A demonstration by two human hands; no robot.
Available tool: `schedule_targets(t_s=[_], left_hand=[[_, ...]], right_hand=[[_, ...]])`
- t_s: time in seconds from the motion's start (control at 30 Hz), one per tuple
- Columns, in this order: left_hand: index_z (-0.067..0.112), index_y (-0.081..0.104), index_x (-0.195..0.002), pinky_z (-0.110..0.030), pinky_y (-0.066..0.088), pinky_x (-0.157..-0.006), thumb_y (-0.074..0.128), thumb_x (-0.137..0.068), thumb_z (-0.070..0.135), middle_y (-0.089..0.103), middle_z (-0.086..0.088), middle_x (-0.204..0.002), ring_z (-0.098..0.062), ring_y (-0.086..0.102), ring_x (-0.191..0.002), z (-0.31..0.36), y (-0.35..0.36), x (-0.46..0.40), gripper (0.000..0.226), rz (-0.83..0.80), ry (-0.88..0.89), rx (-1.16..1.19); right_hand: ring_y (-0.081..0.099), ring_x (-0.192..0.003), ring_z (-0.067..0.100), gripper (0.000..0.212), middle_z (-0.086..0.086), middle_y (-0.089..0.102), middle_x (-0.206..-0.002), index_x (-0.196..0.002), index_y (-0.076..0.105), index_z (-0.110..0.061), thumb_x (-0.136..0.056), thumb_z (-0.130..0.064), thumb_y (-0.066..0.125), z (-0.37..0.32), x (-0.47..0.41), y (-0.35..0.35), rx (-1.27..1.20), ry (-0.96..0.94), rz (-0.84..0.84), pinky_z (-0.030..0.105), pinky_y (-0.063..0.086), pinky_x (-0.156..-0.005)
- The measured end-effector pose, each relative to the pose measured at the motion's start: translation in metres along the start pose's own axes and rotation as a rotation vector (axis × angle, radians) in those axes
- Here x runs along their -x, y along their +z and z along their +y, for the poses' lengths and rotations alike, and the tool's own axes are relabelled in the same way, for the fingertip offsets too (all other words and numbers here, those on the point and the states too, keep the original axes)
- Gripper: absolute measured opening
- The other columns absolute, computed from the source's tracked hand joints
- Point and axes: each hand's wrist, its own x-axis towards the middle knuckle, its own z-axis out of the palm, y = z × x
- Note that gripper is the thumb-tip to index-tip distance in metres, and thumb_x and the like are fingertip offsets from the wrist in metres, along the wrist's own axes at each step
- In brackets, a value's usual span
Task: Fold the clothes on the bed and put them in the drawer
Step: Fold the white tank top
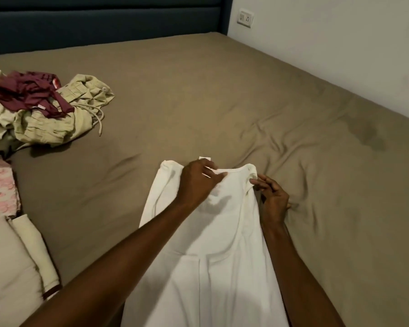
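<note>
Both hands are being held at the neckline of the long white cotton garment [213, 244], its long axis running lengthwise away along the bed [198, 95]: collar pinched by left hand [197, 182], shoulder by right hand [273, 199]

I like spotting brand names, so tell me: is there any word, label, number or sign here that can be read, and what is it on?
No text here can be read.
White neck tag on the white garment: blank or too blurred to tell.
Small white tags on the maroon garment: too small to read.
Wall socket plate: only switch and socket shapes, no legible marks.
</note>
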Motion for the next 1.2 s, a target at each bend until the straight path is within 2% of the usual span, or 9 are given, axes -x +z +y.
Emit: schedule_targets(t_s=[0.17, 0.27, 0.43, 0.57, 0.73, 0.83, 0.97, 1.03, 1.2], left_hand=[[0.019, 0.071, -0.099, -0.032, 0.056, -0.084, 0.086, -0.063, 0.064, 0.075, 0.002, -0.094, -0.013, 0.070, -0.092, 0.033, 0.081, -0.015, 0.060, -0.196, 0.010, -0.152], [0.016, 0.070, -0.091, -0.028, 0.043, -0.071, 0.082, -0.073, 0.049, 0.073, -0.004, -0.102, -0.022, 0.066, -0.100, 0.043, 0.114, -0.031, 0.040, -0.204, 0.004, -0.335], [0.015, 0.061, -0.069, -0.030, 0.044, -0.062, 0.074, -0.067, 0.051, 0.062, -0.009, -0.071, -0.027, 0.068, -0.079, 0.034, 0.132, -0.056, 0.039, -0.166, 0.005, -0.453], [0.015, 0.060, -0.061, -0.027, 0.040, -0.053, 0.084, -0.060, 0.059, 0.055, 0.004, -0.057, -0.017, 0.057, -0.059, 0.033, 0.131, -0.075, 0.049, -0.224, -0.047, -0.470], [0.008, 0.078, -0.076, -0.044, 0.065, -0.065, 0.064, -0.061, 0.022, 0.073, -0.010, -0.070, -0.027, 0.073, -0.066, 0.027, 0.126, -0.088, 0.025, -0.229, -0.119, -0.318], [-0.010, 0.070, -0.090, -0.041, 0.065, -0.062, 0.057, -0.075, 0.005, 0.064, -0.016, -0.071, -0.030, 0.068, -0.066, 0.024, 0.122, -0.098, 0.024, -0.274, -0.221, -0.196], [-0.008, 0.068, -0.089, -0.041, 0.059, -0.061, 0.067, -0.075, 0.032, 0.060, -0.013, -0.070, -0.034, 0.067, -0.069, 0.025, 0.124, -0.107, 0.042, -0.338, -0.189, -0.173], [-0.001, 0.072, -0.085, -0.026, 0.047, -0.053, 0.083, -0.075, 0.042, 0.057, -0.001, -0.061, -0.015, 0.058, -0.053, 0.030, 0.123, -0.109, 0.046, -0.419, -0.090, -0.256], [0.010, 0.077, -0.099, -0.023, 0.049, -0.056, 0.080, -0.081, 0.003, 0.075, -0.006, -0.082, -0.010, 0.065, -0.065, 0.036, 0.117, -0.120, 0.019, -0.563, 0.069, -0.339]], right_hand=[[0.064, -0.081, 0.016, 0.040, 0.009, 0.070, -0.093, -0.101, 0.070, -0.014, -0.084, 0.018, 0.051, 0.004, -0.002, -0.008, -0.032, 0.051, 0.083, 0.037, 0.050, -0.081], [0.070, -0.082, 0.024, 0.025, 0.002, 0.076, -0.093, -0.104, 0.073, -0.025, -0.082, -0.018, 0.066, 0.016, -0.004, -0.011, 0.123, 0.026, 0.162, 0.052, 0.058, -0.085], [0.069, -0.082, 0.010, 0.028, -0.016, 0.071, -0.079, -0.097, 0.064, -0.038, -0.071, -0.047, 0.066, 0.010, 0.000, 0.002, 0.423, -0.088, 0.305, 0.036, 0.044, -0.093], [0.068, -0.088, 0.014, 0.031, -0.011, 0.072, -0.093, -0.100, 0.069, -0.032, -0.077, -0.053, 0.071, 0.016, -0.002, 0.002, 0.598, -0.263, 0.264, 0.034, 0.031, -0.088], [0.070, -0.086, 0.014, 0.022, -0.013, 0.073, -0.090, -0.097, 0.068, -0.036, -0.082, -0.050, 0.074, 0.007, 0.002, -0.004, 0.256, -0.211, 0.235, 0.056, 0.042, -0.103], [0.068, -0.096, 0.011, 0.010, -0.020, 0.073, -0.091, -0.094, 0.068, -0.043, -0.084, -0.044, 0.070, 0.010, 0.002, -0.003, 0.368, -0.232, 0.146, 0.055, 0.040, -0.104], [0.057, -0.112, 0.011, 0.022, -0.024, 0.073, -0.109, -0.096, 0.076, -0.043, -0.077, -0.035, 0.068, 0.008, 0.003, 0.000, 0.644, -0.297, 0.062, 0.036, 0.025, -0.096], [0.051, -0.121, 0.015, 0.027, -0.020, 0.068, -0.127, -0.100, 0.077, -0.039, -0.074, -0.042, 0.069, 0.008, 0.001, 0.001, 0.796, -0.335, 0.030, 0.035, 0.023, -0.095], [0.038, -0.146, 0.026, 0.058, -0.001, 0.044, -0.160, -0.136, 0.062, -0.027, -0.088, -0.055, 0.047, 0.013, 0.005, 0.002, 1.076, -0.420, -0.144, 0.047, 0.025, -0.109]])
